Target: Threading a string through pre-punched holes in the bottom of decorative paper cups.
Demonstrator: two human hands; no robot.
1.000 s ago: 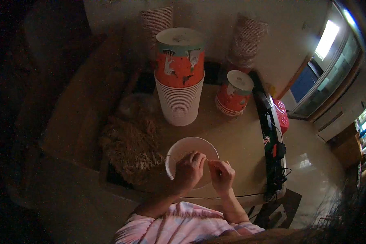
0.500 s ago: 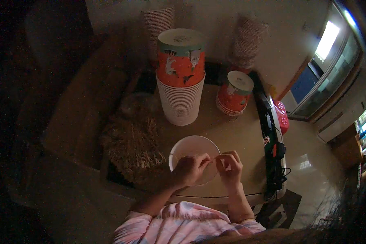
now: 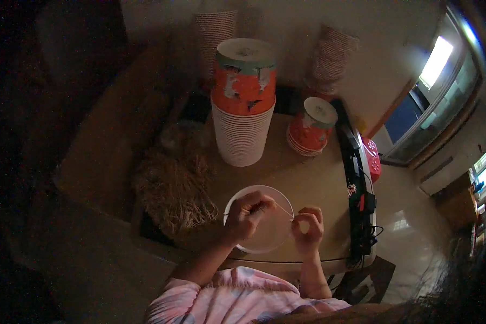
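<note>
A thin, pale strand of string (image 3: pixel 284 209) stretches between my two hands over a white paper tub (image 3: pixel 269 237), which stands open side up near the table's front edge. My left hand (image 3: pixel 247 217), above the tub's left part, pinches one end of the strand. By the tub's right rim, my right hand (image 3: pixel 309 231) holds the other end between thumb and forefinger, the fingers curled into a ring. Left of the tub lies a shaggy heap of brown string (image 3: pixel 181 194). The room is dim, so the fingertips show little detail.
Behind the tub rises a tall stack of upturned orange-and-green paper tubs (image 3: pixel 244 100), with a shorter stack (image 3: pixel 310 127) to its right. Dim stacks (image 3: pixel 332 59) show farther back. Black devices and cables (image 3: pixel 367 203) line the table's right edge, beside a pink-red plastic item (image 3: pixel 371 157).
My left hand has drawn up and left, away from my right hand, so a longer length of string shows between them. My right hand has shifted slightly down. The view has moved a little.
</note>
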